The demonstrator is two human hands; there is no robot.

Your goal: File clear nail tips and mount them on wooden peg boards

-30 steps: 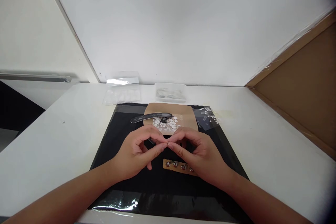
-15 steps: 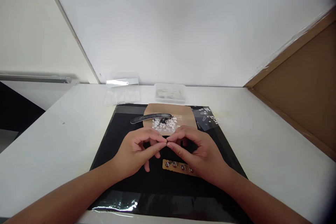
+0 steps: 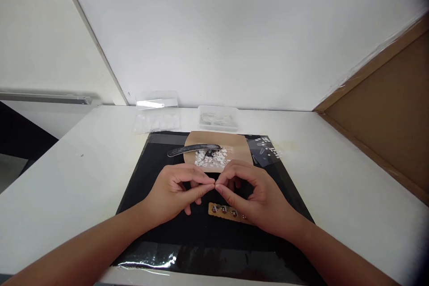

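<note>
My left hand (image 3: 177,190) and my right hand (image 3: 256,192) meet over the black mat (image 3: 161,232), thumb and index fingertips pinched together. Whatever lies between the fingertips is too small or hidden to make out. Just below, partly covered by my right hand, is a tan strip (image 3: 219,215) with several shiny round pieces on it. Beyond my hands a brown sheet (image 3: 234,139) carries a pile of small white pieces (image 3: 214,158). A dark curved file (image 3: 187,149) lies across the sheet's left edge, its right end at the pile.
At the back stand an open clear case (image 3: 157,120) and a shallow translucent box (image 3: 218,119). More white chips (image 3: 268,147) are scattered at the mat's far right corner. A wall rises behind the white table (image 3: 338,170), and a brown-framed panel (image 3: 382,94) stands at the right.
The fingertips of both hands have drawn slightly closer, and the small dark thing glimpsed between them before no longer shows. The rest of the view has shifted only a little.
</note>
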